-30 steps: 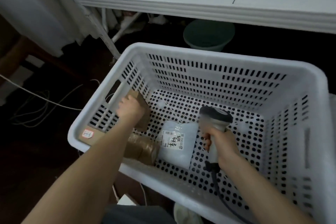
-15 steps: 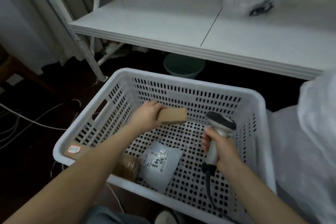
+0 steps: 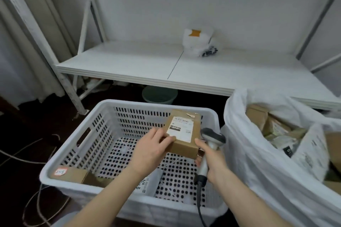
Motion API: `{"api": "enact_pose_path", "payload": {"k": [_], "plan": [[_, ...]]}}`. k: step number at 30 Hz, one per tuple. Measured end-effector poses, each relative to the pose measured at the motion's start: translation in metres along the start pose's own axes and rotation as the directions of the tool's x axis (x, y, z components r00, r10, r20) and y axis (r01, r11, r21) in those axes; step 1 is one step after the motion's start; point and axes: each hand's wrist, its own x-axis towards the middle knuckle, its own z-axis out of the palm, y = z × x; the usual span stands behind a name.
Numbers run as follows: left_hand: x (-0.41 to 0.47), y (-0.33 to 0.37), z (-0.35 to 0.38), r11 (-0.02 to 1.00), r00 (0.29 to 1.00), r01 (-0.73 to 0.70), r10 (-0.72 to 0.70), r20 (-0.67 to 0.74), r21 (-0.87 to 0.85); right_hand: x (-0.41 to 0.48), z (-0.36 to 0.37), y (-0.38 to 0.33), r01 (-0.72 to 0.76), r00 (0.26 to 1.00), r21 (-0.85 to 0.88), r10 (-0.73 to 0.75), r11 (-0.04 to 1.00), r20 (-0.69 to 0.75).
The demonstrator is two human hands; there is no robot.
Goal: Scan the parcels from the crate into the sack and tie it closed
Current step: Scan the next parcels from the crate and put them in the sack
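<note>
My left hand grips a brown cardboard parcel by its near left corner, holding it label up above the white perforated crate. My right hand grips the handle of a grey and white barcode scanner, whose head sits right beside the parcel's right edge; a fingertip touches the box. A white poly mailer and a brown box lie in the crate's bottom, partly hidden by my left arm. The open white sack stands to the right, holding several parcels.
A white shelf runs behind the crate, with a white plastic bag on it. A green basin sits under the shelf. Cables trail over the dark floor at the left. The scanner's cord hangs over the crate's near rim.
My left hand has lifted the brown parcel out of the crate and turned it label up beside the scanner. The camera has tilted up, bringing the shelf and sack into view.
</note>
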Motion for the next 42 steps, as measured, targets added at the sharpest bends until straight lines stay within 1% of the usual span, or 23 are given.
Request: {"api": "enact_pose_path", "payload": {"k": [2,3,4,6,8,9,11,17,20,21,22,24,26,27,29,31,33,34,36,38,39,40,42], "plan": [[0.0,0.007,-0.004,0.982,0.985,0.16,-0.152,0.079,-0.103,-0.002,-0.005,0.002,0.023,0.999,-0.029,-0.024,0.999,-0.03],[0.001,0.011,-0.008,0.923,0.938,0.33,-0.297,0.178,-0.199,-0.002,-0.008,0.003,0.035,0.999,-0.049,-0.037,0.998,-0.038],[0.001,0.013,-0.009,0.792,0.847,0.524,-0.447,0.286,-0.314,-0.003,-0.012,0.004,0.05,0.998,-0.072,-0.053,0.996,-0.039],[0.002,0.007,-0.009,0.37,0.622,0.769,-0.623,0.474,-0.521,-0.005,-0.018,0.006,0.086,0.996,-0.122,-0.09,0.989,-0.022],[0.002,-0.007,-0.006,-0.013,0.467,0.803,-0.608,0.642,-0.596,-0.008,-0.024,0.011,0.129,0.992,-0.196,-0.128,0.972,0.017],[0.003,-0.013,-0.006,-0.135,0.429,0.797,-0.559,0.709,-0.589,-0.01,-0.025,0.013,0.146,0.989,-0.233,-0.143,0.961,0.03],[0.006,-0.017,-0.006,-0.255,0.398,0.797,-0.46,0.794,-0.547,-0.012,-0.028,0.018,0.17,0.985,-0.269,-0.164,0.948,0.048],[0.018,-0.018,-0.003,-0.444,0.379,0.744,-0.335,0.863,-0.499,-0.008,-0.031,0.021,0.203,0.979,-0.306,-0.191,0.93,0.067],[0.02,-0.02,-0.002,-0.401,0.438,0.712,-0.389,0.81,-0.577,-0.006,-0.033,0.018,0.219,0.975,-0.308,-0.218,0.926,0.04],[0.021,-0.019,0.0,-0.302,0.463,0.723,-0.455,0.761,-0.621,-0.006,-0.033,0.017,0.221,0.975,-0.296,-0.222,0.929,0.031],[0.02,-0.02,0.002,-0.129,0.501,0.745,-0.539,0.677,-0.654,-0.006,-0.033,0.017,0.218,0.975,-0.273,-0.222,0.937,0.018],[0.017,-0.023,0.006,0.349,0.638,0.733,-0.652,0.41,-0.585,-0.007,-0.034,0.018,0.212,0.976,-0.198,-0.218,0.957,-0.009],[0.011,-0.027,0.007,0.687,0.797,0.593,-0.574,0.186,-0.419,-0.01,-0.033,0.019,0.211,0.976,-0.138,-0.216,0.968,-0.027],[0.009,-0.028,0.008,0.777,0.85,0.521,-0.51,0.132,-0.353,-0.011,-0.033,0.019,0.211,0.976,-0.118,-0.216,0.97,-0.033],[0.003,-0.029,0.011,0.836,0.884,0.461,-0.461,0.074,-0.296,-0.013,-0.033,0.019,0.212,0.975,-0.099,-0.217,0.972,-0.042],[0.002,-0.026,0.011,0.808,0.861,0.497,-0.503,0.068,-0.315,-0.017,-0.032,0.017,0.218,0.974,-0.089,-0.222,0.972,-0.035],[0.006,-0.023,0.01,0.686,0.782,0.603,-0.61,0.128,-0.407,-0.022,-0.03,0.013,0.237,0.97,-0.108,-0.241,0.965,-0.016],[0.008,-0.021,0.008,0.568,0.707,0.676,-0.68,0.196,-0.469,-0.026,-0.029,0.012,0.255,0.967,-0.127,-0.256,0.959,0.005],[0.01,-0.015,0.004,0.218,0.511,0.768,-0.774,0.373,-0.602,-0.037,-0.025,0.008,0.278,0.96,-0.171,-0.271,0.945,0.066],[0.01,-0.005,0.003,-0.172,0.353,0.698,-0.762,0.543,-0.695,-0.049,-0.02,0.007,0.274,0.959,-0.212,-0.25,0.938,0.132],[0.008,0.001,0.004,-0.302,0.311,0.639,-0.74,0.596,-0.708,-0.055,-0.017,0.008,0.262,0.96,-0.23,-0.229,0.937,0.16],[0.005,0.007,0.007,-0.381,0.292,0.596,-0.717,0.633,-0.707,-0.06,-0.016,0.01,0.25,0.961,-0.251,-0.21,0.935,0.178],[0.003,0.016,0.011,-0.441,0.298,0.571,-0.674,0.675,-0.693,-0.068,-0.013,0.015,0.237,0.965,-0.303,-0.188,0.923,0.18]]}}
